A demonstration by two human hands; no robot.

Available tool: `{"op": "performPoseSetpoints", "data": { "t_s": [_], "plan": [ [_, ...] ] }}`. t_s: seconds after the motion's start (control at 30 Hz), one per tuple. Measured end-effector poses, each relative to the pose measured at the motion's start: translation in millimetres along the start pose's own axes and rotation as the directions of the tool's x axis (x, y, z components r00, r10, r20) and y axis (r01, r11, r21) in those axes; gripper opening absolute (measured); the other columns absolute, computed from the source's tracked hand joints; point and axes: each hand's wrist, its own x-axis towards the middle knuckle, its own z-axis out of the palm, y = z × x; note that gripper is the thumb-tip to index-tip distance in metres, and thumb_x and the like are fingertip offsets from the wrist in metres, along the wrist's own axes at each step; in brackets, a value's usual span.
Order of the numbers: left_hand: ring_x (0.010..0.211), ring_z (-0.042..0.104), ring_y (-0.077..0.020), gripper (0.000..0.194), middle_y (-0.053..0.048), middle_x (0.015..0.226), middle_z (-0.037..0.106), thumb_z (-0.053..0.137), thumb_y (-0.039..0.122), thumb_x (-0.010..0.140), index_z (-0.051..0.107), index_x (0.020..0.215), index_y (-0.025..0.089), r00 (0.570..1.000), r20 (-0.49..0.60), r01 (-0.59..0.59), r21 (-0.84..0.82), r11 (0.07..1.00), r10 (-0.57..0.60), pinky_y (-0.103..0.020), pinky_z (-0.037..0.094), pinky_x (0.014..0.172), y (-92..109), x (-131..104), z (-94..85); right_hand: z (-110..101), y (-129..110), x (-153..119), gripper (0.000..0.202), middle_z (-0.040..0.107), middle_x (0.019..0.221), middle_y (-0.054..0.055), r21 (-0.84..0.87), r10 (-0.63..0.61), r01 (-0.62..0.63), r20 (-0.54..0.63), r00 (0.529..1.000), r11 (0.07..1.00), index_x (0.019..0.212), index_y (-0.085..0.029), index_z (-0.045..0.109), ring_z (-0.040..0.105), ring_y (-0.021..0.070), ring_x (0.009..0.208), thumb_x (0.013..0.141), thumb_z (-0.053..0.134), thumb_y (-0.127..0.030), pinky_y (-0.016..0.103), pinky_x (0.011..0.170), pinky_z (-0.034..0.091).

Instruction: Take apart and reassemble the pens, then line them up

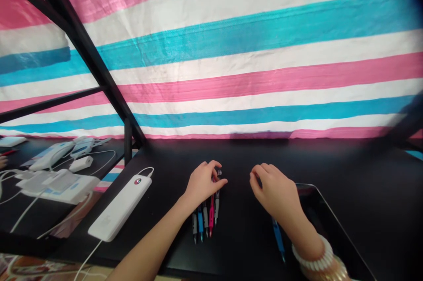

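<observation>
White bracelet (313,254) rings the wrist of the right hand (274,190), curled inward, grip unclear, beside a tablet (333,223) and lone blue pen (278,242). Left hand (202,182), thumb and forefinger apart, is over the row of pens (211,217) on the table (238,245).

Left forearm (155,239): bare, reaching up from the bottom edge, slanting toward the middle of the view.
Left wrist (185,201): close to straight, in line with the forearm.
Left hand (201,182): back upward, pointing inward to the right; fingers bent, thumb stretched out, with a clear gap between thumb and forefinger.
Right forearm (306,233): bare, coming up from the lower right, slanting inward to the left.
Right hand (277,189): back upward, loosely curled, fingers bent inward; contact between thumb and fingertips unclear.
Spacing: apart, at roughly equal height.
</observation>
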Motion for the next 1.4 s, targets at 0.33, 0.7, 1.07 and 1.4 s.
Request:
{"op": "performPoseSetpoints", "data": {
  "t_s": [0.33,0.7,1.07,1.4],
  "plan": [
    [0.092,0.062,-0.0316,0.026,-0.005,0.087,0.065,0.081,0.021,0.071,0.067,0.093,0.020,0.997,0.028,-0.075,0.306,0.949,0.070,-0.041,0.049,0.079,3.3,-6.2,-5.0,-5.9,7.9,-2.8,0.031,0.069,0.064,0.007,-0.151,0.232,-0.199,0.245,0.941,0.968,0.066,-0.019,0.060,0.072,0.0279,0.058,0.095,0.063,-0.030,0.028,0.049,0.020],
    [0.095,0.061,-0.0274,0.014,-0.011,0.100,0.070,0.059,0.014,0.091,0.070,0.100,0.017,0.911,-0.093,-0.371,0.236,0.898,0.401,-0.044,0.051,0.087,21.5,-17.4,3.5,-19.5,11.8,-75.9,0.042,0.069,0.060,0.007,-0.115,0.366,-0.354,0.459,0.809,0.928,0.059,-0.026,0.048,0.072,0.0326,0.060,0.091,0.064,-0.048,0.033,0.052,0.033],
    [0.143,0.044,-0.0344,0.065,-0.013,0.156,0.048,0.069,0.015,0.086,0.053,0.148,0.029,0.961,-0.176,-0.266,-0.382,0.885,0.213,-0.056,0.041,0.114,45.9,-63.8,27.7,2.4,20.9,-99.4,0.029,0.065,0.065,0.001,0.493,0.266,-0.315,0.168,0.949,0.811,0.091,-0.025,0.055,0.066,0.0208,0.052,0.103,0.037,-0.045,0.028,0.050,0.048],
    [0.098,0.077,-0.0265,0.033,-0.010,0.096,0.081,0.091,0.035,0.074,0.081,0.102,0.020,0.909,-0.007,0.045,-0.992,0.114,-0.417,-0.039,0.059,0.096,46.0,-112.5,92.2,-5.5,7.3,-100.5,0.032,0.065,0.070,0.001,0.847,0.259,-0.425,0.353,0.899,0.319,0.087,-0.021,0.072,0.059,0.0154,0.063,0.093,0.067,-0.053,0.022,0.059,0.045]
  ]
}}
